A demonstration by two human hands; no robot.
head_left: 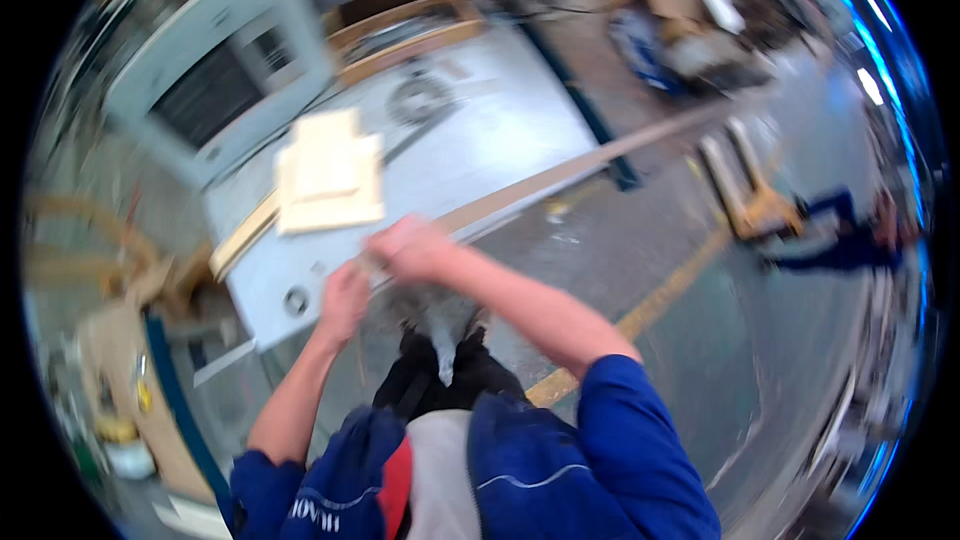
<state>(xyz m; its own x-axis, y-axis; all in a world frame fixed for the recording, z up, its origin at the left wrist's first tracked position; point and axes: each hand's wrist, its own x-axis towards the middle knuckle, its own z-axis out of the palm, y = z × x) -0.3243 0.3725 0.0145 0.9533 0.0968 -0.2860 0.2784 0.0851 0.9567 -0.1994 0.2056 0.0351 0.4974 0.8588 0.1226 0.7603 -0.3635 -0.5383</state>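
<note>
My right hand (410,248) is closed at the near end of a long, thin brown strip (560,172). The strip runs along the front edge of the white-topped table (500,130) and out past its right corner. Close beside it, my left hand (345,300) is closed too, its fingertips almost meeting the right; motion blur hides what it grips. Just beyond both hands lies a stack of pale wooden panels (330,175). A small dark ring (296,300) rests on the table left of my left hand.
A grey cabinet with a dark panel (225,80) stands at the table's far left. Behind is a wooden tray (410,38), with a coil (420,100) before it. A brown bench (140,390) stands left. Rightward are an orange pallet truck (765,210) and another person (850,240).
</note>
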